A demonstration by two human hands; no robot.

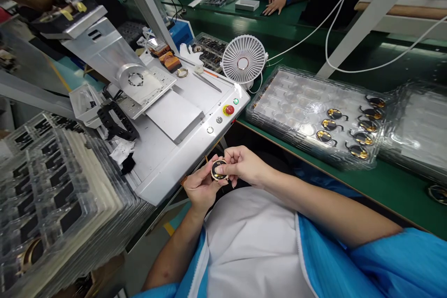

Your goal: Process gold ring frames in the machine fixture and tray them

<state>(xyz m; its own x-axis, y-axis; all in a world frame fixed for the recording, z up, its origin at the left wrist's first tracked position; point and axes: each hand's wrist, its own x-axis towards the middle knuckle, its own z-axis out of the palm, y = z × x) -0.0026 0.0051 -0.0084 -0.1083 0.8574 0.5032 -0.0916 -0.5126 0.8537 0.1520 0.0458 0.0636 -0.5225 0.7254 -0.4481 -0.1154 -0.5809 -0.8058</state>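
Close to my body I hold a round watch case (218,176) with a gold-coloured rim and a dark inside with yellow-gold parts. My left hand (201,187) grips its rim from the left. On the right side, my right hand (240,166) has its thumb pressed on the face of the case, with the fingers curled behind. Part of the case is hidden under that thumb. Both hands are in front of the near edge of a white press machine (164,163).
Right, on the green bench, a stacked clear tray (296,98) carries several round black-and-gold parts with short tails. A white fan (244,59) stands behind the machine's red button (228,110). Stacked trays (87,181) rise at left. Across the bench, co-workers' hands (274,2) rest.
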